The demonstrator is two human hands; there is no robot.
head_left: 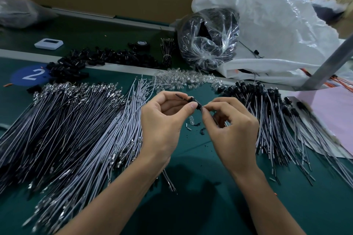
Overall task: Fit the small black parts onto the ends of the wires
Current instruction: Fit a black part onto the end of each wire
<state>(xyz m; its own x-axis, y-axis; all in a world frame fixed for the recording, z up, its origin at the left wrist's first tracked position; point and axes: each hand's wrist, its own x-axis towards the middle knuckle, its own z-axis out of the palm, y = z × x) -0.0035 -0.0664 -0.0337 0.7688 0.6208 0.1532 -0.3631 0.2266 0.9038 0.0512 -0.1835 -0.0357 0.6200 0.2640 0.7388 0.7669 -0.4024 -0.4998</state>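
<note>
Left hand (164, 120) pinches the small black part (193, 99) over the desk (200, 168). Right hand (231, 129) pinches its other end. Loose wires (76, 120) at 9 o'clock. Advice: align straight and push squarely.

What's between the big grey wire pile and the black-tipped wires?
Head view: the left hand and right hand pinching a small black plastic part, over green mat with loose bits.

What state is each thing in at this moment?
Left hand: pinching the black part.
Right hand: pinching the part's right end.
Bare wires: loose heap, no black parts on.
Finished wires: heaped right, black ends fitted.
Spare parts: loose heap behind.
Clear bag: bunched shut.
</note>
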